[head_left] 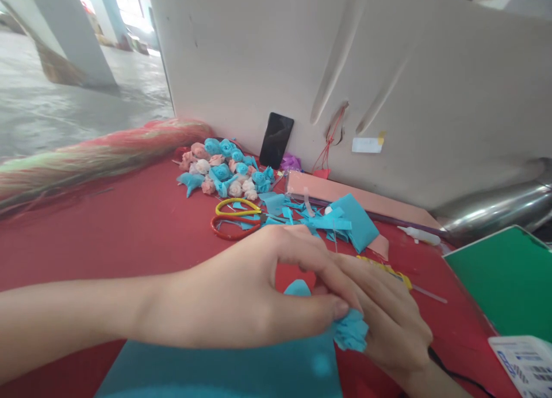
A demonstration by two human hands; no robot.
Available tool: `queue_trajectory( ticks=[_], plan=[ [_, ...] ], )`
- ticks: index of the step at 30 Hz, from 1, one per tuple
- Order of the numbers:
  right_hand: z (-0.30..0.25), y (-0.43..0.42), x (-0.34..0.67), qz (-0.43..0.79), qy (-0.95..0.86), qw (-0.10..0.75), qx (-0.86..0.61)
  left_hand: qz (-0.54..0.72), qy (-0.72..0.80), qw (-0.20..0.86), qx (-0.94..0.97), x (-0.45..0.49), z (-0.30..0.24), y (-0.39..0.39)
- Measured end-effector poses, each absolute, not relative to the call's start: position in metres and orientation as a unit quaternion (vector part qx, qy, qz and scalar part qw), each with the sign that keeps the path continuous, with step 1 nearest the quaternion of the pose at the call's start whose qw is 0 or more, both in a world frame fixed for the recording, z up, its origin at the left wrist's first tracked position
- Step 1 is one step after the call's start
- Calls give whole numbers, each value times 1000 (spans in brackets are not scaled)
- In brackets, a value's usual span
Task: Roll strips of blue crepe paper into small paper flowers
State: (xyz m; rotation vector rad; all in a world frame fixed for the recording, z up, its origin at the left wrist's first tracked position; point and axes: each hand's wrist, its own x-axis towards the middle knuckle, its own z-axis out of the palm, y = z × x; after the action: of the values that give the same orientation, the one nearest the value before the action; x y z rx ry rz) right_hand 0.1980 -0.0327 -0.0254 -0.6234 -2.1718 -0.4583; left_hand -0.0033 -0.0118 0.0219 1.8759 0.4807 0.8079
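My left hand (250, 294) and my right hand (388, 317) meet over the red table (129, 225), both pinched on a small crumpled blue paper piece (350, 332). The left thumb and forefinger press it from the left. The right hand's fingers curl under and behind it. A large blue paper sheet (224, 369) lies just below my hands at the near edge.
A pile of blue and pink paper flowers (224, 168) sits at the back. Scissors with red and yellow handles (235, 217) lie beside blue paper scraps (328, 217). A phone (276, 139) leans on the white wall. A glue bottle (420, 234), pink sheet (357, 196) and green board (509, 277) lie right.
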Motion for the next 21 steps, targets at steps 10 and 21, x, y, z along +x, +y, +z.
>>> queue_trajectory(
  ticks=[10, 21],
  plan=[
    [-21, -31, 196, -174, -860, 425, -224, 392, 190, 364, 823, -8, 31, -15],
    [-20, -37, 202, -194, -864, 404, -231, 276, 267, 404, 830, -10, 35, -16]
  ],
)
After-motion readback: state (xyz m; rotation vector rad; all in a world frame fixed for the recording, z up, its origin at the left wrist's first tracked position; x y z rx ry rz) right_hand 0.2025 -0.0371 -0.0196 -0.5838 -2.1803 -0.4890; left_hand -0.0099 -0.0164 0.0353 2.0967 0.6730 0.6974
